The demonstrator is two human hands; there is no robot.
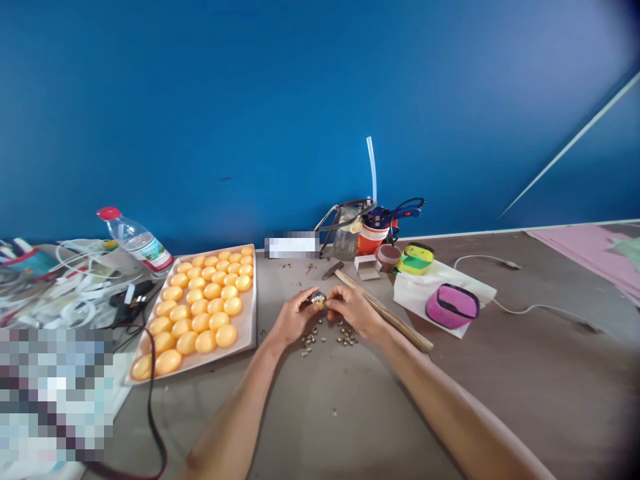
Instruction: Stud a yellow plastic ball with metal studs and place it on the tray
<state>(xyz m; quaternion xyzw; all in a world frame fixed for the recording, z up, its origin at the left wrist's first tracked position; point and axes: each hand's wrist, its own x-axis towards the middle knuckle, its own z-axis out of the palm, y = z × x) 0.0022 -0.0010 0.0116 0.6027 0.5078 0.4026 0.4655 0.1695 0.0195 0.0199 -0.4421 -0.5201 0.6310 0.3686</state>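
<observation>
My left hand is closed around a small round shiny object, silver and gold in colour. The fingertips of my right hand are pinched together against its right side; anything between them is too small to make out. Just below my hands, small shiny metal pieces lie scattered on the table in two loose groups, with a stray one nearer to me. A hammer with a wooden handle lies slantwise behind my right wrist, its dark head pointing away from me.
To the left, a white tray carries rows of orange balls, beside a red-capped bottle and tangled cables. A glass jar, a red cup and a small white box stand behind. Rightward sit yellow-green and pink pouches.
</observation>
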